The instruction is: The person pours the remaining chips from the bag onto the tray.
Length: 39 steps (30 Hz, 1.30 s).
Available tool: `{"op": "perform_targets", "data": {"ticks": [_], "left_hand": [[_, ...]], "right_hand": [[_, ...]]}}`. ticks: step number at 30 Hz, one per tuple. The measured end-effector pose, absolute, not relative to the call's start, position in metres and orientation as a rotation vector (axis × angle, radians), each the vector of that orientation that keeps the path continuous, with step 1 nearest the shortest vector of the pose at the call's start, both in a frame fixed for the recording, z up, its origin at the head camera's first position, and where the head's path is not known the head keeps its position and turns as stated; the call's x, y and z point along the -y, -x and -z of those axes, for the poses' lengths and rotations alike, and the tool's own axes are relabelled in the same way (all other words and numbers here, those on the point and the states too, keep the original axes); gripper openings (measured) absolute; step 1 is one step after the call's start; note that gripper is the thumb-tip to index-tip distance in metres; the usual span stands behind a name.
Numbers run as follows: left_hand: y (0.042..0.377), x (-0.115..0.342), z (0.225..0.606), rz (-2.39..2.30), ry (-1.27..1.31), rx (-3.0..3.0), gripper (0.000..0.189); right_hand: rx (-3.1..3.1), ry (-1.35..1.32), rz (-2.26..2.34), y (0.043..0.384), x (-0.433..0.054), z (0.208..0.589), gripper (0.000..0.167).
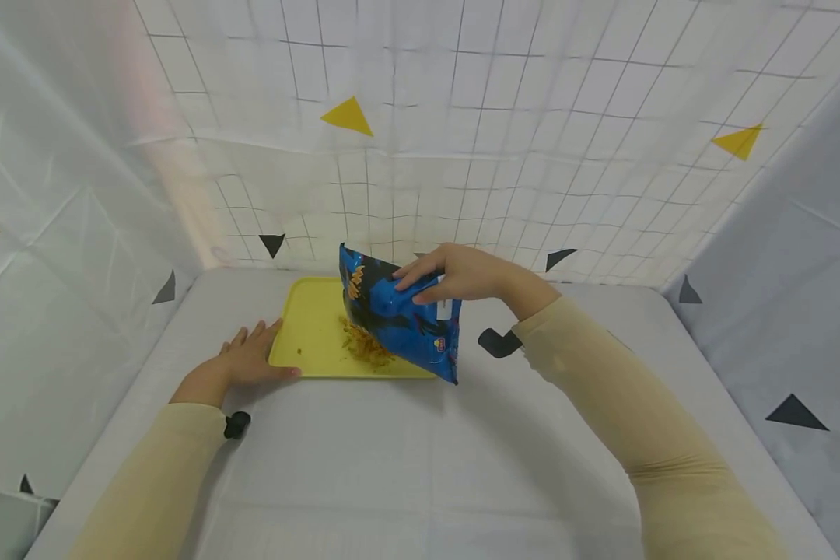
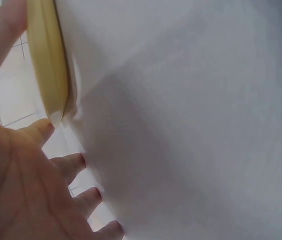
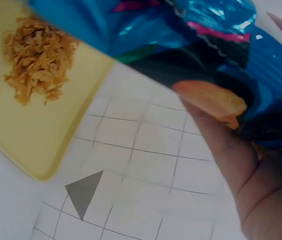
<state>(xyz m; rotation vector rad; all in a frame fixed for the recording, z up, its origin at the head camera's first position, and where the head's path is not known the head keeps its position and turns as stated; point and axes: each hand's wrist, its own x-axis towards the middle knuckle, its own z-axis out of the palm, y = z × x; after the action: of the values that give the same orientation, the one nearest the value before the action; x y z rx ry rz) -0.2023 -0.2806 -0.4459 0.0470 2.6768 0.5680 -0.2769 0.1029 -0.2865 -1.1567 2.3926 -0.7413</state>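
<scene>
A blue snack bag (image 1: 406, 315) is tilted over the yellow tray (image 1: 315, 292), its printed side toward the head camera. My right hand (image 1: 462, 272) grips the bag from above, thumb on one face. In the right wrist view the thumb (image 3: 220, 145) presses the shiny blue wrapper (image 3: 195, 55). Orange-brown crushed chips (image 3: 41, 60) lie in a pile on the tray, partly hidden by the bag in the head view. At the tray's front left corner, my left hand (image 1: 248, 358) touches the rim with spread fingers, its thumb along the front edge.
A white cloth covers the table (image 1: 364, 459). Behind it hangs a white curtain (image 1: 420, 179) with grid lines and triangles; more pale sheeting stands at both sides. Black wrist devices (image 1: 237, 425) show at both cuffs.
</scene>
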Motion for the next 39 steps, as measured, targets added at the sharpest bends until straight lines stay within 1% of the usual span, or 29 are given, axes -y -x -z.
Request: {"op": "perform_targets", "data": {"ticks": [13, 22, 29, 35, 39], "left_hand": [[0.201, 0.281, 0.446, -0.563, -0.046, -2.676, 0.121], [0.202, 0.282, 0.447, -0.573, -0.05, -2.675, 0.121], [0.202, 0.283, 0.445, -0.587, -0.062, -2.67, 0.121], [0.202, 0.279, 0.443, -0.573, -0.055, -2.673, 0.119], [0.203, 0.278, 0.444, -0.558, -0.056, -2.673, 0.12]], "right_hand": [[-2.385, 1.17, 0.717, 0.271, -0.098, 0.294, 0.03], [-2.49, 1.351, 0.561, 0.264, -0.094, 0.291, 0.034], [-2.527, 1.345, 0.677, 0.265, -0.091, 0.296, 0.035], [-2.532, 1.386, 0.747, 0.266, -0.09, 0.297, 0.031], [-2.514, 1.362, 0.775, 0.268, -0.091, 0.299, 0.03]]}}
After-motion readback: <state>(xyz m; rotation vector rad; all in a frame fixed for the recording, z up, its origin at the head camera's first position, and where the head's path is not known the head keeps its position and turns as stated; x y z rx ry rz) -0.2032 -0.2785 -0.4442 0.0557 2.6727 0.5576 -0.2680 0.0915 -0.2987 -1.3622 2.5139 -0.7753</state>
